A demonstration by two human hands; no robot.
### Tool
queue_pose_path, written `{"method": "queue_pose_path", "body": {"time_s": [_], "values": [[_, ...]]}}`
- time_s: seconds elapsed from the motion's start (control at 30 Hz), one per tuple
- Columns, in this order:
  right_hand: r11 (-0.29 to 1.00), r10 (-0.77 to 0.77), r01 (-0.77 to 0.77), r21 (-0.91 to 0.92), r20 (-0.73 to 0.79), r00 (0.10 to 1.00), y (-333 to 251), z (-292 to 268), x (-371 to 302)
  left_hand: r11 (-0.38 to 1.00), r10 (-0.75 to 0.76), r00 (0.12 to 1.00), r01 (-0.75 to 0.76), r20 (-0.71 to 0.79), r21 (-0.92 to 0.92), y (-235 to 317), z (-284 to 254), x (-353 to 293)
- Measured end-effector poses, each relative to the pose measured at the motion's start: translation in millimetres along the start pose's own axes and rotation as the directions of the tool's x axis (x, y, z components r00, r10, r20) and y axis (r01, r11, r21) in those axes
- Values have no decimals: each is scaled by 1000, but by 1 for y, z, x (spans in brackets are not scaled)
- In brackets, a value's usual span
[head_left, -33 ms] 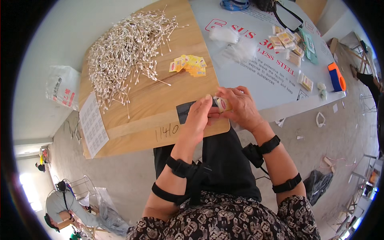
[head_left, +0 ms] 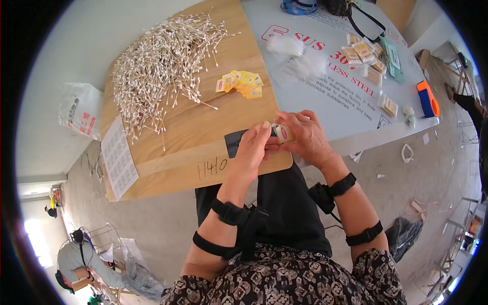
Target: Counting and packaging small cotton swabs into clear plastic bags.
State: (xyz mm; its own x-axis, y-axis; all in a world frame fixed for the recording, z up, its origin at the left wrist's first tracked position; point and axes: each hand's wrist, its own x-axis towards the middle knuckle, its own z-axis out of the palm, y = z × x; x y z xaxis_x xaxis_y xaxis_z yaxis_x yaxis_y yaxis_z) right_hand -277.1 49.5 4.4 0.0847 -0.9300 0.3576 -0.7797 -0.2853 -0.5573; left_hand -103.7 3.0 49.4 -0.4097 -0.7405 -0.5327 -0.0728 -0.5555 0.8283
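The wooden desk (head_left: 193,129) fills the middle of the view, with a film-covered table (head_left: 351,129) against its right edge. A broad heap of cotton swabs (head_left: 152,71) covers the desk's far left part, its loose sticks straggling toward the middle. A printed white sheet (head_left: 118,157) lies along the desk's left edge, close to the near left corner. At the near right corner are the hands. The right hand (head_left: 307,134) is curled, fingers over and thumb beneath, closed on a small packet with a yellow and white face; the left hand (head_left: 254,145) is half closed, thumb raised, its fingers reaching to the packet's near side, though whether they grip it I cannot tell. Clear plastic bags (head_left: 305,66) lie on the table's left part, and similar filled packets (head_left: 363,53) are piled toward its far right corner. Beneath the left hand, a dark flat piece (head_left: 232,144) lies on the desk near its near edge. Yellow cards (head_left: 246,81) are fanned out by the desk's right edge. The held packet (head_left: 284,133) is over the near right corner; nothing noticeable has changed since the previous picture, so the handling of it seems still under way.
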Motion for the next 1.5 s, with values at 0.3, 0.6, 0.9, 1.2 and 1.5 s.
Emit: {"method": "queue_pose_path", "body": {"time_s": [0.3,0.6,0.9,1.2,1.5], "values": [[999,21,-21,27,25,999,-2,0,1,953,115,984,-148,-137,-266,-20,-5,19],[996,72,-81,-47,-166,984,-11,-4,-9,710,560,821,-407,-111,574,-37,3,13],[-448,686,142,882,238,688,-27,30,-44,-95,496,716,-518,492,850,-42,23,-9],[-545,608,155,824,262,750,-32,27,-41,-28,510,727,-520,459,854,-49,29,2],[-624,621,243,743,282,731,-24,24,-36,-38,528,724,-503,444,864,-51,39,5]]}}
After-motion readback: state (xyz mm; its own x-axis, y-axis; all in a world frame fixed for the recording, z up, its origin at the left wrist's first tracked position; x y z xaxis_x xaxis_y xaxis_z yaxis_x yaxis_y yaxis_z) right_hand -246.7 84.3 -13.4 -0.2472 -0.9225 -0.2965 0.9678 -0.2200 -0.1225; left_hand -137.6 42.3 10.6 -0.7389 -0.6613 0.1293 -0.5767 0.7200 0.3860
